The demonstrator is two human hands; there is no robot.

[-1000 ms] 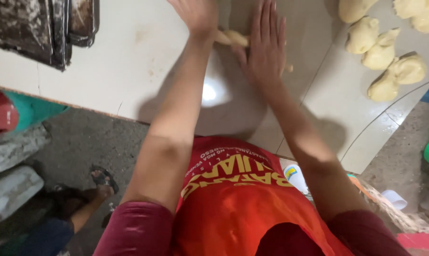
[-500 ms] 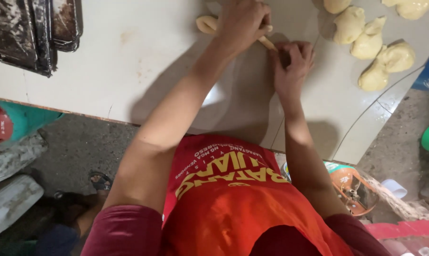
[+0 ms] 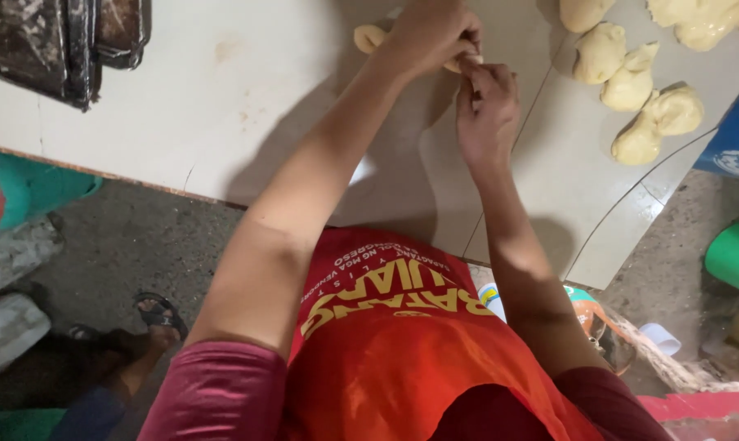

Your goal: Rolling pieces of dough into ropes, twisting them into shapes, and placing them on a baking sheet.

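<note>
Nearest, below the counter [image 3: 181,131] edge, an orange apron covers the person's front, its maroon sleeves at the bottom of the view. Beyond that edge, on the pale, smooth counter, the right hand [image 3: 485,110] reaches up, its fingertips [image 3: 470,72] pinched together on one end of the dough roll [image 3: 373,37]. Just past the right hand, the left hand [image 3: 430,33] lies curled over the roll's middle, its grip clamped on it. That roll is soft, pale yellow and rope-like, its long axis running left to right across the counter, one rounded end poking out left of the left hand. Right of the hands sit lumpy dough pieces [image 3: 631,86]. Far left lie dark, crusted baking trays [image 3: 51,41].
</note>
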